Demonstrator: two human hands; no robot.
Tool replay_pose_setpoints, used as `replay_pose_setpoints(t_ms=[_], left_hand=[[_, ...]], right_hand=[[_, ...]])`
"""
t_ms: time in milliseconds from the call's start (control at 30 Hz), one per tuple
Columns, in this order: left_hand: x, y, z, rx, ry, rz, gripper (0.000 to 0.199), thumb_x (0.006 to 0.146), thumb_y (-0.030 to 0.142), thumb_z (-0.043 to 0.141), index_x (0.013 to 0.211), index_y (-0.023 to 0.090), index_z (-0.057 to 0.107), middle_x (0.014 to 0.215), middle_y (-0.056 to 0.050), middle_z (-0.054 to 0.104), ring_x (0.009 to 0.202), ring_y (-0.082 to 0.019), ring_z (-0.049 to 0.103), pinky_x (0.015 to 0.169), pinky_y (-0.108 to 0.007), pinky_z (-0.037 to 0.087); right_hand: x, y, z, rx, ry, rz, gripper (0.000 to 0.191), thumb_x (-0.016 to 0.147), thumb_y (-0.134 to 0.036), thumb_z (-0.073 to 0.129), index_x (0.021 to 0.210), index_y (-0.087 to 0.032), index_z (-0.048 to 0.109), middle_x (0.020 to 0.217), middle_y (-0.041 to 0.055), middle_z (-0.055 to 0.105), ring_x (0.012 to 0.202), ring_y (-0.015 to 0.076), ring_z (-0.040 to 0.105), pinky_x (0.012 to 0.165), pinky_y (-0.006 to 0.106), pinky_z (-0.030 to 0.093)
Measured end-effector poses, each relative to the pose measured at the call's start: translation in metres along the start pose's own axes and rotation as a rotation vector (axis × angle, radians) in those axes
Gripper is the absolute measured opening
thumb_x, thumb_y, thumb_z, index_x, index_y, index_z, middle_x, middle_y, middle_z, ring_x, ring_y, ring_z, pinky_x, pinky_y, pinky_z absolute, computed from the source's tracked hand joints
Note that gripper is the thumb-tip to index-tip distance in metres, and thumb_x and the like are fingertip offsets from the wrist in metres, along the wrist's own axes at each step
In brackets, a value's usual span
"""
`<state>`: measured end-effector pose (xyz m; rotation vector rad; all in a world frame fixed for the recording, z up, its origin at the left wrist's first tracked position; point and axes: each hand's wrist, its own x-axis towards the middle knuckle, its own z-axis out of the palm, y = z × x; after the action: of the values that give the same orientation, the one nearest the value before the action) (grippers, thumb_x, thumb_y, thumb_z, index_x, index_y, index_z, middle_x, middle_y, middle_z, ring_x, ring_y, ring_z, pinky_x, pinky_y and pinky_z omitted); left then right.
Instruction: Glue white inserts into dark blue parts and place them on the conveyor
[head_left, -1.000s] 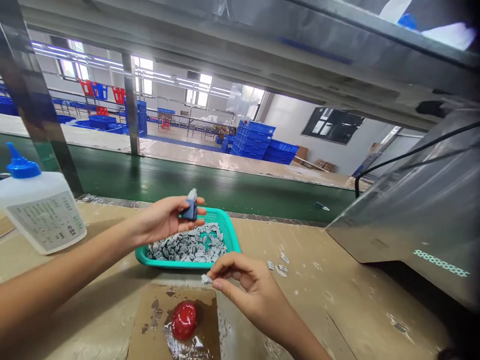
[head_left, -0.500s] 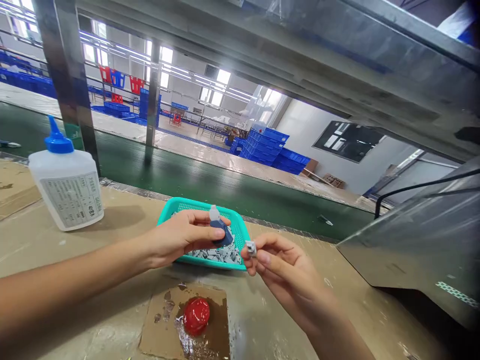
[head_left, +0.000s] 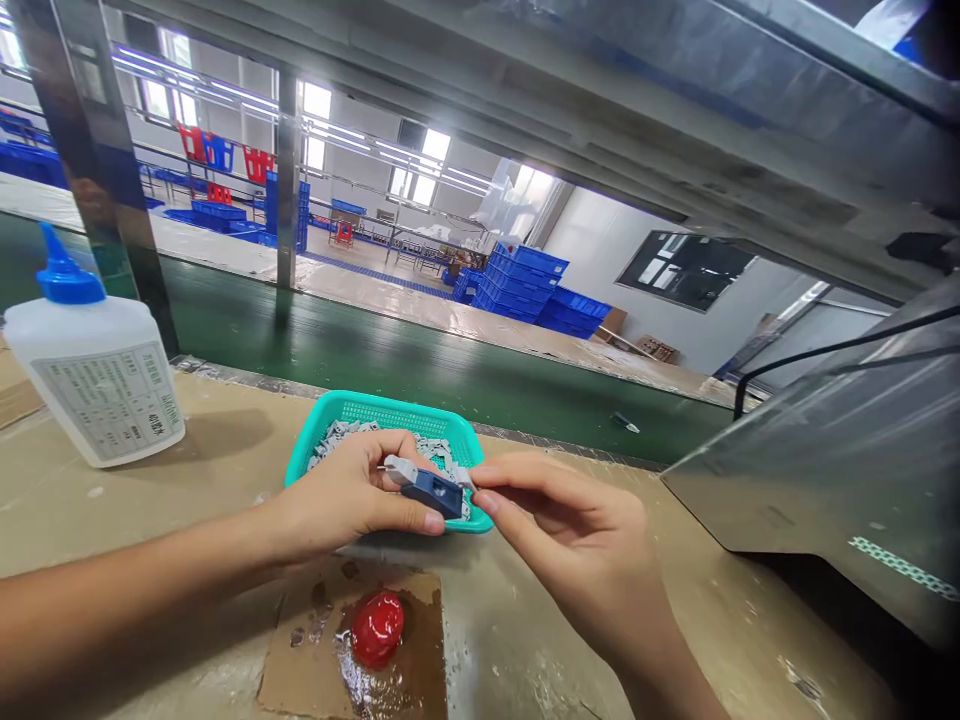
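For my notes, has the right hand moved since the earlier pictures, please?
Yes, the right hand has moved forward, from in front of the basket to over its right corner.

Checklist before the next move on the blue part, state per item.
Left hand grips blue part between thumb and fingers: ok.
Right hand pinches grey piece: ok.
Grey piece seated on blue part: cannot tell, fingers hide the join.
Basket under the hands, grey pieces inside: ok.
Bottle upright, blue cap on: ok.
Red blob on cardboard, hands not touching it: ok.
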<state>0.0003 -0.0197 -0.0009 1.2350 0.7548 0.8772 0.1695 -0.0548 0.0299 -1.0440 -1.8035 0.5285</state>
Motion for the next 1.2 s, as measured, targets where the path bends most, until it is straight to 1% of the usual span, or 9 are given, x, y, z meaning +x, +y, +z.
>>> replay_pose_setpoints(t_ms=[167,400,500,600,733,867,1000,1100,1200], left_hand=[[0.000,-0.002,0.000,0.066,-0.020,0.056,0.031,0.054,0.018,0.071,0.061,0.014,0.041,0.066,0.005,0.048,0.061,-0.006,0.045,0.057,-0.019,0.035],[-0.005,0.000,0.003,0.099,0.025,0.138,0.028,0.056,0.020,0.071,0.062,0.014,0.044,0.065,0.003,0.052,0.062,-0.008,0.046,0.057,-0.022,0.037],[-0.005,0.005,0.003,0.054,0.040,0.159,0.021,0.057,0.017,0.071,0.067,0.013,0.053,0.067,0.001,0.056,0.065,-0.010,0.051,0.061,-0.023,0.040],[-0.004,0.011,0.003,-0.107,0.013,0.210,0.016,0.064,0.016,0.067,0.078,0.014,0.060,0.072,0.000,0.059,0.074,-0.010,0.054,0.069,-0.022,0.041],[-0.003,0.014,0.004,-0.393,-0.065,0.179,0.013,0.079,0.020,0.052,0.085,0.014,0.062,0.080,-0.001,0.058,0.076,-0.007,0.050,0.070,-0.018,0.039],[-0.002,0.010,0.006,-0.445,-0.123,0.084,0.011,0.078,0.021,0.054,0.081,0.013,0.060,0.075,0.000,0.051,0.066,-0.004,0.044,0.063,-0.017,0.036],[-0.002,0.004,0.006,-0.357,-0.157,0.033,0.020,0.075,0.032,0.056,0.073,0.013,0.054,0.064,0.001,0.046,0.058,-0.006,0.042,0.054,-0.018,0.033],[-0.003,0.003,0.004,-0.175,-0.217,0.011,0.031,0.074,0.043,0.050,0.073,0.012,0.053,0.062,0.000,0.048,0.056,-0.008,0.043,0.051,-0.021,0.032],[-0.002,0.006,-0.002,-0.077,-0.231,0.037,0.031,0.072,0.042,0.051,0.070,0.012,0.054,0.057,0.001,0.045,0.053,-0.008,0.039,0.049,-0.021,0.027]], right_hand=[[-0.002,0.002,0.003,-0.126,-0.049,-0.067,0.015,0.071,-0.008,0.060,0.074,-0.021,0.067,0.076,-0.0003,0.067,0.071,0.0136,0.062,0.065,0.022,0.051],[-0.004,0.002,0.003,-0.168,-0.084,-0.207,0.018,0.073,-0.005,0.058,0.076,-0.021,0.066,0.081,0.0006,0.064,0.075,0.0125,0.061,0.068,0.022,0.051],[-0.007,0.001,0.005,-0.188,-0.130,-0.255,0.020,0.075,-0.006,0.056,0.086,-0.020,0.065,0.098,0.0039,0.059,0.088,0.0148,0.058,0.076,0.024,0.050],[-0.010,0.002,0.012,-0.262,-0.123,-0.282,0.036,0.076,-0.008,0.055,0.110,-0.020,0.057,0.115,0.0063,0.051,0.103,0.0168,0.051,0.085,0.026,0.048],[-0.013,0.005,0.020,-0.240,-0.158,-0.223,0.048,0.077,-0.013,0.054,0.123,-0.024,0.045,0.126,0.0058,0.038,0.115,0.0196,0.040,0.093,0.030,0.042],[-0.009,0.011,0.020,0.053,-0.067,-0.062,0.036,0.080,-0.016,0.052,0.113,-0.029,0.048,0.118,0.0043,0.045,0.102,0.0172,0.050,0.084,0.030,0.048],[-0.003,0.016,0.018,0.307,0.043,0.069,0.028,0.079,-0.020,0.055,0.105,-0.026,0.046,0.106,0.0047,0.052,0.088,0.0145,0.056,0.075,0.027,0.050],[0.000,0.018,0.016,0.331,0.017,0.099,0.032,0.078,-0.025,0.055,0.108,-0.025,0.044,0.103,0.0059,0.054,0.091,0.0161,0.056,0.076,0.028,0.050],[0.002,0.025,0.013,0.286,-0.031,0.116,0.032,0.080,-0.027,0.051,0.111,-0.022,0.043,0.093,0.0061,0.058,0.089,0.0166,0.057,0.076,0.030,0.050]])
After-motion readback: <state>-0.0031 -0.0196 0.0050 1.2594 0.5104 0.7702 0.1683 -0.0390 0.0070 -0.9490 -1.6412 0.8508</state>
